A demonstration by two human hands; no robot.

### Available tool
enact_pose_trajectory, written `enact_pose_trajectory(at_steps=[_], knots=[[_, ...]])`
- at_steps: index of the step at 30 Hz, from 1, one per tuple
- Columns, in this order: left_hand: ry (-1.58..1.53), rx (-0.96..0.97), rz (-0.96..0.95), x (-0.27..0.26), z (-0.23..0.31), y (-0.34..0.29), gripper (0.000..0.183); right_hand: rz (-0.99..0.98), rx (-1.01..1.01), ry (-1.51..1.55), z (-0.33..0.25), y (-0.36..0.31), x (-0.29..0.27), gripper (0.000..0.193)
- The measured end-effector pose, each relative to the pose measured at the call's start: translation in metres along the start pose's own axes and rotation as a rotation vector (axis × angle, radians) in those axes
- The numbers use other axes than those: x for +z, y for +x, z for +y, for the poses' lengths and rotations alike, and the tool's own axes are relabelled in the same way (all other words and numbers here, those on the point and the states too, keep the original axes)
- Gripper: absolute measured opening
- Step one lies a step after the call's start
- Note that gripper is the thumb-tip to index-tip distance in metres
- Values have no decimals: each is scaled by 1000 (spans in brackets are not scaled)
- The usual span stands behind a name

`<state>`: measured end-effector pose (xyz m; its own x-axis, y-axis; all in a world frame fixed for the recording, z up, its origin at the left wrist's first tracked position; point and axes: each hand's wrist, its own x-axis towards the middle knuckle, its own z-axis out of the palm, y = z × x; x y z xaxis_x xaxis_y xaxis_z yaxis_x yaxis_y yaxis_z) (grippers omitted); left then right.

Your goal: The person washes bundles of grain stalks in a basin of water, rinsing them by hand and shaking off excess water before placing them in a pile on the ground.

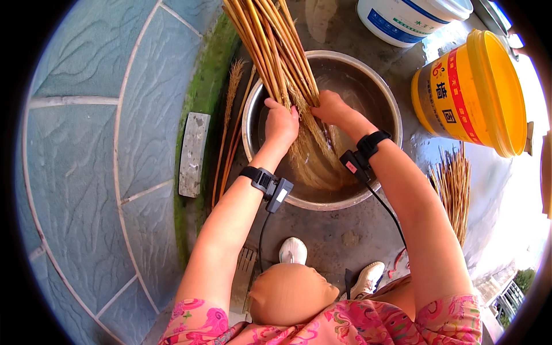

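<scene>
While my left hand closes around the bundle of straw stalks, my right hand grips the same bundle from the other side — both sets of fingers wrapped tight on the stems, just where they fan out into bushy tips. Those tips hang below my hands into the metal basin, which holds murky water; the stems themselves rise up and away from my fingers, leaning past the basin's far rim. Black bands with small devices sit on both my wrists, a cable trailing from each. Just left of my left hand a few loose stalks lie along the basin's outer edge, and further left rests a grey stone block beside a mossy strip. Out beyond my right hand stands a yellow bucket, with a white bucket further off past the basin. Below my right forearm — well apart from the hand — lies another bundle of stalks on the wet concrete.
</scene>
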<state>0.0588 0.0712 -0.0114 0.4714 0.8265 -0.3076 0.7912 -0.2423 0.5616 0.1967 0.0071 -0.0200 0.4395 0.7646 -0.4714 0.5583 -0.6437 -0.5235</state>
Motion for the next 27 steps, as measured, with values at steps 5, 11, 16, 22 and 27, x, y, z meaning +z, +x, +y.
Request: enact_pose_trajectory(at_steps=[5,11,16,22,27], knots=[[-128,-7,59,24,-13,5,43,100,-47,73,17,7,37,36],[-303,-37,-69,25,-8,9,49,139,-70,448,27,10,45,40],[-979,-19,-279,-25,-14,5,59,-127,-156,1027,3,-12,15,47],[-1219,127,-368,-82,21,-2,65,-146,-293,1030,-32,-38,-36,46],[-1208,281,-145,-91,37,4,43,-190,-343,1029,-51,-49,-69,42]])
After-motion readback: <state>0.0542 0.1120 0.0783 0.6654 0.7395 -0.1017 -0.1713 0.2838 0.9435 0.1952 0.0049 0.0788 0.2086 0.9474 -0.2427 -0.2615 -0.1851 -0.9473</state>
